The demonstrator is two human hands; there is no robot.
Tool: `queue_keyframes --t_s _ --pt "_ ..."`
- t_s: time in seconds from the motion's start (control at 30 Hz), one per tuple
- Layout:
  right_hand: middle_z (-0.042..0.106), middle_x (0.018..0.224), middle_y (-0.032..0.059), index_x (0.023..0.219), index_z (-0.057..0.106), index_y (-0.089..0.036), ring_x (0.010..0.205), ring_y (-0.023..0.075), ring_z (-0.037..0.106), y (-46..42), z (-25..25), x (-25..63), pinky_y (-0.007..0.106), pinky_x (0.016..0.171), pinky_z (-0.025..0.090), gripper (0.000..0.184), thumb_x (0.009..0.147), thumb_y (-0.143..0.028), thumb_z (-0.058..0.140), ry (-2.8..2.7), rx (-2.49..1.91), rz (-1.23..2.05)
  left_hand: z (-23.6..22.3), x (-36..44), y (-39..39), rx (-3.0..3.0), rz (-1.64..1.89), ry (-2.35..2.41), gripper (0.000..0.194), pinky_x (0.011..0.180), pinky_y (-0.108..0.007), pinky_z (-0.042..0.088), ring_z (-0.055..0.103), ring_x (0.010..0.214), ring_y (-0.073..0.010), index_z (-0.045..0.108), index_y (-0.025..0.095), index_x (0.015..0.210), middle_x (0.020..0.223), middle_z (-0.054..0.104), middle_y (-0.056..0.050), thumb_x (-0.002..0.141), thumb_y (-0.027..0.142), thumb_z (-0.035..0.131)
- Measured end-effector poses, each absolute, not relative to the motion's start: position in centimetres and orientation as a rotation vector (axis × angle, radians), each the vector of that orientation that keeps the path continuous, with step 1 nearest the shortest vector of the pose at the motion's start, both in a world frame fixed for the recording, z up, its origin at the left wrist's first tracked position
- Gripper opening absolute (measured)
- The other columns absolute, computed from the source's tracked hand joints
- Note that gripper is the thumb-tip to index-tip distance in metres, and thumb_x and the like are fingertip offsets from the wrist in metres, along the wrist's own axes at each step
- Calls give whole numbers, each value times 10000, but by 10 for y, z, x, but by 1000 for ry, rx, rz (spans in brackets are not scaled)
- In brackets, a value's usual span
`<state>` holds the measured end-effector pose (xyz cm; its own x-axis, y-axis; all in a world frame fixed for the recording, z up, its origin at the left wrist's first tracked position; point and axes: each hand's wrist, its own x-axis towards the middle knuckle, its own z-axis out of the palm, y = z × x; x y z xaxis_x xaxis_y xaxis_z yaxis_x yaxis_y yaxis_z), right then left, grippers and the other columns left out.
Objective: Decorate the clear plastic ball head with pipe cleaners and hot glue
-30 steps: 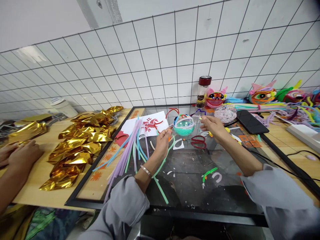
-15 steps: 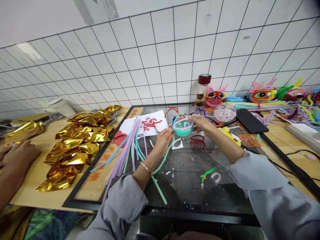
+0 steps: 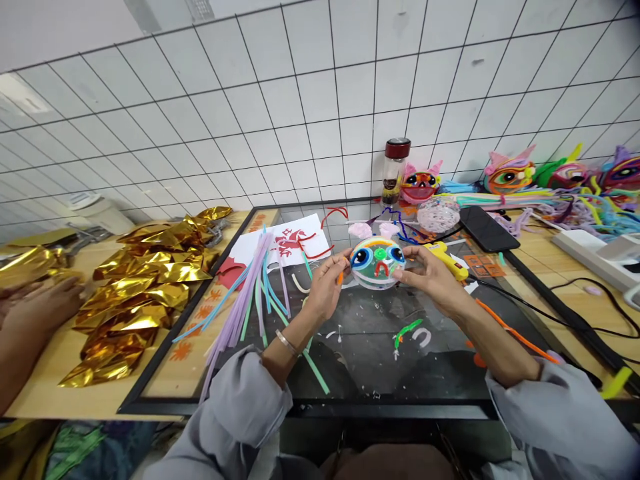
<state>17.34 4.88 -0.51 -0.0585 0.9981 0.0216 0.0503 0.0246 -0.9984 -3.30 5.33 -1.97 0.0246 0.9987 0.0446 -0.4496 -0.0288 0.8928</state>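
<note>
Between my two hands is a round animal-head craft [image 3: 379,267], partly see-through, with big blue eyes, a green nose, a red mouth and pink fuzzy ears. Its face is turned up toward me. My left hand [image 3: 327,283] grips its left edge, and a small orange piece shows at those fingers. On the other edge, my right hand [image 3: 425,273] pinches the craft with thumb and fingers. Just beyond my right hand lies a yellow glue gun [image 3: 447,260]. A bundle of lilac, blue and green pipe cleaners [image 3: 253,287] lies left of my left hand.
Crumpled gold foil [image 3: 145,280] covers the left table, beside another person's hand [image 3: 47,307]. At the back stand a lidded bottle [image 3: 395,177] and finished animal heads [image 3: 509,175]. A phone [image 3: 489,228] and a power strip [image 3: 600,257] lie right. Green scraps [image 3: 407,331] lie in front.
The craft has been turned in my hands from its teal-wrapped side to its face. My right hand has moved from its top to its right edge. The view has shifted slightly.
</note>
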Motion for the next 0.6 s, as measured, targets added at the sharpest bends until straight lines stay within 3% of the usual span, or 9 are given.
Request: queue_keyframes --t_s 0.3,0.6 --pt "517 1198 79 1154 428 -250 794 156 628 36 -14 177 345 710 565 787 513 -402 859 -1413 -1168 1245 -25 -33 49 809 1432 839 155 762 -233 452 578 785 -107 649 152 662 906 702 -34 650 269 751" --pt "528 1199 76 1233 467 -269 954 209 623 42 -26 173 389 814 567 781 552 -352 842 -1399 -1088 1174 -30 -34 55 814 1468 848 204 772 -227 431 572 827 -117 652 150 685 905 674 -31 641 312 769"
